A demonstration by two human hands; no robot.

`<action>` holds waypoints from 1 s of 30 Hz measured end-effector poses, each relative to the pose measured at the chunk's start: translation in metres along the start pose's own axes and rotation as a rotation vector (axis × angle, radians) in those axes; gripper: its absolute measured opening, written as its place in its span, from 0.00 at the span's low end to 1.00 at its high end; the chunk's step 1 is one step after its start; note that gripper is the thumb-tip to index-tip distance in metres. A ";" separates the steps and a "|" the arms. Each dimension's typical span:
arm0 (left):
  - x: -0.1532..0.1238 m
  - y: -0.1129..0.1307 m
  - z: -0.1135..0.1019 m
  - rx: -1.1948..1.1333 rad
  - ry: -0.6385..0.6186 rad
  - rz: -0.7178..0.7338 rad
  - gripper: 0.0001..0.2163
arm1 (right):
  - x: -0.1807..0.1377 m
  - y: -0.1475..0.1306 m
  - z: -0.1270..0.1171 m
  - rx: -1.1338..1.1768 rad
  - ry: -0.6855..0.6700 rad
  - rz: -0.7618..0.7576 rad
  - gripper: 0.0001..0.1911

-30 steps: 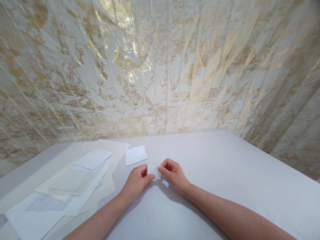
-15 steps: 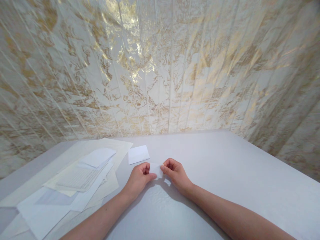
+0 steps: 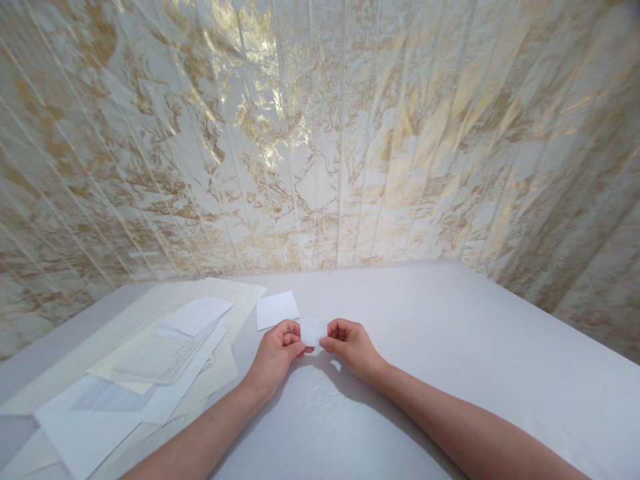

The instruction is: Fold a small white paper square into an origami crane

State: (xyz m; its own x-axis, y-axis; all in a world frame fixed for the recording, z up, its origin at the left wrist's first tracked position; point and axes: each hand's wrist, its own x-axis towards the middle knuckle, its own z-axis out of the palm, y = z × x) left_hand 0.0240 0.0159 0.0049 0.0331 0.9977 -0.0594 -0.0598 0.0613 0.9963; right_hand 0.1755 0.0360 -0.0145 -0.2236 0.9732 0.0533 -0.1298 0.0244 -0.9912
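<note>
A small white piece of paper (image 3: 313, 331) is held just above the grey table (image 3: 450, 347). My left hand (image 3: 276, 353) pinches its left edge with thumb and fingers curled. My right hand (image 3: 350, 345) pinches its right edge the same way. A folded white slip (image 3: 277, 309) lies flat on the table just beyond my left hand, apart from it.
A loose pile of white and cream sheets (image 3: 150, 360) covers the left of the table, down to the near left corner. A wall with gold-veined marble pattern (image 3: 320, 147) rises right behind the table and along the right side.
Both hands have lifted the small paper slightly and drawn it up between the fingertips. The view has shifted a little to the left.
</note>
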 end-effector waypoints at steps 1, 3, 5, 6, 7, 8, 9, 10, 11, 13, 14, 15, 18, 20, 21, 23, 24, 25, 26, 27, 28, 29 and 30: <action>0.000 0.000 0.000 0.006 -0.002 0.003 0.07 | 0.001 0.000 -0.001 0.000 -0.004 -0.005 0.13; 0.000 -0.001 -0.001 0.018 -0.014 0.008 0.07 | 0.001 0.002 -0.002 -0.005 -0.016 -0.014 0.13; 0.001 -0.003 -0.003 0.021 -0.040 0.008 0.08 | 0.002 0.005 -0.003 -0.022 -0.024 -0.020 0.12; 0.001 -0.004 -0.004 0.018 -0.050 0.010 0.08 | 0.002 0.006 -0.003 -0.033 -0.028 -0.025 0.12; 0.002 -0.004 -0.004 0.016 -0.054 0.017 0.09 | 0.002 0.007 -0.003 -0.042 -0.029 -0.035 0.12; 0.002 -0.005 -0.005 0.019 -0.054 0.030 0.09 | 0.002 0.009 -0.003 -0.050 -0.029 -0.047 0.12; 0.003 -0.006 -0.005 0.027 -0.045 0.047 0.10 | 0.003 0.010 -0.004 -0.057 -0.029 -0.064 0.12; 0.004 -0.006 -0.005 0.042 -0.028 0.066 0.10 | 0.003 0.010 -0.004 -0.067 -0.029 -0.083 0.13; 0.005 -0.007 -0.005 0.060 -0.008 0.085 0.10 | 0.003 0.011 -0.004 -0.079 -0.027 -0.103 0.12; 0.007 -0.009 -0.006 0.101 0.021 0.112 0.09 | 0.003 0.011 -0.004 -0.111 -0.023 -0.133 0.10; 0.007 -0.010 -0.006 0.121 0.029 0.121 0.08 | 0.003 0.012 -0.004 -0.125 -0.022 -0.142 0.09; 0.007 -0.010 -0.006 0.135 0.031 0.127 0.08 | 0.003 0.012 -0.004 -0.133 -0.022 -0.147 0.09; 0.006 -0.010 -0.007 0.139 0.017 0.131 0.11 | 0.004 0.014 -0.004 -0.125 -0.025 -0.150 0.07; 0.004 -0.009 -0.007 0.075 -0.008 0.117 0.13 | 0.004 0.014 -0.004 -0.106 -0.024 -0.151 0.07; 0.003 -0.008 -0.008 0.016 -0.030 0.104 0.13 | 0.004 0.014 -0.004 -0.092 -0.021 -0.151 0.07; 0.001 -0.007 -0.008 -0.128 -0.083 0.061 0.15 | 0.004 0.014 -0.004 -0.059 -0.011 -0.147 0.07; 0.001 -0.006 -0.008 -0.190 -0.102 0.037 0.16 | 0.004 0.014 -0.004 -0.044 -0.007 -0.145 0.07; 0.002 -0.006 -0.009 -0.233 -0.113 0.014 0.16 | 0.004 0.013 -0.003 -0.032 -0.002 -0.145 0.08; 0.003 -0.006 -0.009 -0.256 -0.114 -0.004 0.16 | 0.004 0.013 -0.003 -0.024 -0.001 -0.145 0.07; 0.004 -0.006 -0.009 -0.263 -0.108 -0.016 0.16 | 0.003 0.012 -0.003 -0.020 -0.002 -0.143 0.07; 0.005 -0.007 -0.009 -0.264 -0.101 -0.021 0.16 | 0.003 0.012 -0.003 -0.018 -0.003 -0.141 0.07; 0.006 -0.008 -0.009 -0.262 -0.099 -0.024 0.15 | 0.003 0.011 -0.003 -0.018 -0.004 -0.141 0.06; 0.007 -0.008 -0.009 -0.262 -0.101 -0.027 0.14 | 0.002 0.011 -0.003 -0.024 -0.003 -0.146 0.05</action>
State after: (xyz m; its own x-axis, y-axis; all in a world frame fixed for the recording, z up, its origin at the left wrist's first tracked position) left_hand 0.0153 0.0223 -0.0041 0.1364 0.9885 -0.0659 -0.3129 0.1061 0.9438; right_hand 0.1763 0.0392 -0.0252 -0.2070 0.9582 0.1973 -0.1383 0.1710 -0.9755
